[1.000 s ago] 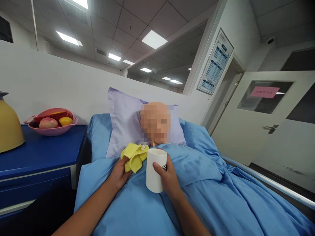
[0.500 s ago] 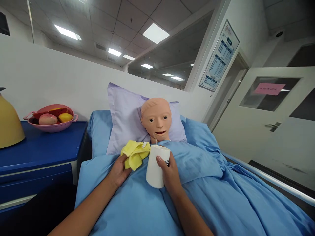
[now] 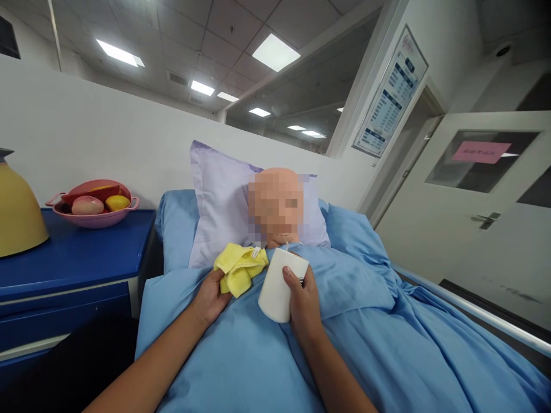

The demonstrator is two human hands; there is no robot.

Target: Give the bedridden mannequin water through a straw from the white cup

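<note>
A yellow cloth is pinched in my left hand, bunched up above the blue quilt. My right hand is wrapped round a white paper cup, its thumb on the near side. The cup leans to the right, and a thin clear straw stands out of its top. Just beyond the cup is the head of a manikin, blurred here, propped on a lilac pillow. The quilt covers the manikin up to the neck. The cloth is close to the cup's left side.
On the left, a blue bedside cabinet bears a pink basket of fruit and a yellow jug. A metal bed rail runs along the right side. Behind it is a white door.
The cup has tilted further to the right and shifted slightly right with my right hand, and the straw has moved with it. My left hand still grips the cloth.
</note>
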